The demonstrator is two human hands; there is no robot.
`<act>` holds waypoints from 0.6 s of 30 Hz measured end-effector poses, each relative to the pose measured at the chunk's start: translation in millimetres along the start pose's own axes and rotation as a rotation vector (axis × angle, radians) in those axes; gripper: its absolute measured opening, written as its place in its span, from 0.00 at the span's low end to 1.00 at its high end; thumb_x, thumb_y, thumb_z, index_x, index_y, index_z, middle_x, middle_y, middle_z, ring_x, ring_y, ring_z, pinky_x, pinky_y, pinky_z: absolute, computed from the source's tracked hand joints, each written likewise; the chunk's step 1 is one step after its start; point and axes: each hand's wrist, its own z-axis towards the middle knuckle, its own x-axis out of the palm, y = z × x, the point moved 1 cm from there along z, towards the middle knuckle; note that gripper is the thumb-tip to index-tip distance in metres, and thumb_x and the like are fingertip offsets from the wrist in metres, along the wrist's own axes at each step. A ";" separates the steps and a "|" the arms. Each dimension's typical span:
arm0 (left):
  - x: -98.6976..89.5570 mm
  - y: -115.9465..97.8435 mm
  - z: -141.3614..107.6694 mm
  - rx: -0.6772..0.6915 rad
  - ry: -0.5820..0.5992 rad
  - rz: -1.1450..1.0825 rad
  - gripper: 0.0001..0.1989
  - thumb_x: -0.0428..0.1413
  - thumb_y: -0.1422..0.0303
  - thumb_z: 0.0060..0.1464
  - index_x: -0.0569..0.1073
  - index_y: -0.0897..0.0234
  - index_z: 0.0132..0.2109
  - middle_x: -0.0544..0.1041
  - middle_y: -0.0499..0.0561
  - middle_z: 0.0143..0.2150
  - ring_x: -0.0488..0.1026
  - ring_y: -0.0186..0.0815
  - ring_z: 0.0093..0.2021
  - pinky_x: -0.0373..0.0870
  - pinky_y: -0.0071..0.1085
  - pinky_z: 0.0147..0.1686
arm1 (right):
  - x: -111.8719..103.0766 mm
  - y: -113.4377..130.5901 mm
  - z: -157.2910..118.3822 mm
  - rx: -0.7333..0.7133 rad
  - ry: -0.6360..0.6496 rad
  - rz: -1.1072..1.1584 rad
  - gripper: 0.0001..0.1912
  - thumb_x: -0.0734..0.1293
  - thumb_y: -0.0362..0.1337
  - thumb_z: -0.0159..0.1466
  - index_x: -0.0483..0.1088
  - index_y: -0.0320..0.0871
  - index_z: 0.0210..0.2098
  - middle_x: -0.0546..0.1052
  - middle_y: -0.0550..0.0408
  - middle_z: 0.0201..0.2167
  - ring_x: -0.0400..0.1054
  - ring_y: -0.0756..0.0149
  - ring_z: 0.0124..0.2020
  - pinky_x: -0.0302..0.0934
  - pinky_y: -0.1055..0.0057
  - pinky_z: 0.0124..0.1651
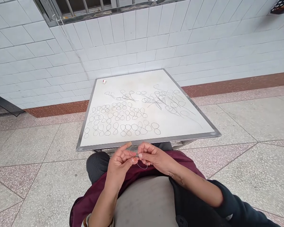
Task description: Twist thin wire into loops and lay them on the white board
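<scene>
A thin wire bent into loops [145,167] is pinched between my two hands, just in front of the table's near edge. The thumb and fingers of my left hand [123,160] close on its middle, and those of my right hand [151,156] press together at the same spot. One loop rises between the hands and another hangs below them. On the white table lie rows of figure-eight wire pieces [126,130], on the left and near side. Behind them, to the right, is a loose tangle of wires with single loops and long tails [158,100].
The white table [180,127] has a grey metal rim and stands against a tiled wall [132,44]. A small white and red item [104,82] sits at its far left corner. A barred window [85,8] is above. Speckled floor [61,176] surrounds the table.
</scene>
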 end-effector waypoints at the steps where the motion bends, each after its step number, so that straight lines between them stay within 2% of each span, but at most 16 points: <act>1: 0.1 -0.1 0.0 0.002 -0.003 0.009 0.25 0.64 0.71 0.49 0.71 0.59 0.55 0.78 0.47 0.36 0.76 0.32 0.36 0.74 0.31 0.40 | 0.4 0.2 -0.1 0.009 0.005 0.006 0.11 0.72 0.40 0.59 0.66 0.42 0.33 0.70 0.61 0.26 0.58 0.77 0.23 0.47 0.77 0.25; 8: 0.6 -0.5 0.5 0.020 -0.060 0.097 0.24 0.64 0.70 0.49 0.72 0.63 0.54 0.79 0.46 0.30 0.75 0.29 0.29 0.73 0.28 0.36 | 1.6 -1.5 1.0 0.005 0.020 0.001 0.11 0.71 0.39 0.60 0.66 0.42 0.34 0.70 0.62 0.26 0.58 0.78 0.23 0.48 0.77 0.26; 18: -1.3 1.7 0.0 -0.031 -0.114 0.145 0.27 0.66 0.67 0.46 0.73 0.64 0.54 0.80 0.47 0.29 0.75 0.31 0.29 0.74 0.29 0.33 | 3.4 -4.0 0.9 -0.009 0.025 -0.059 0.12 0.71 0.40 0.59 0.66 0.40 0.32 0.69 0.62 0.25 0.59 0.76 0.24 0.50 0.76 0.27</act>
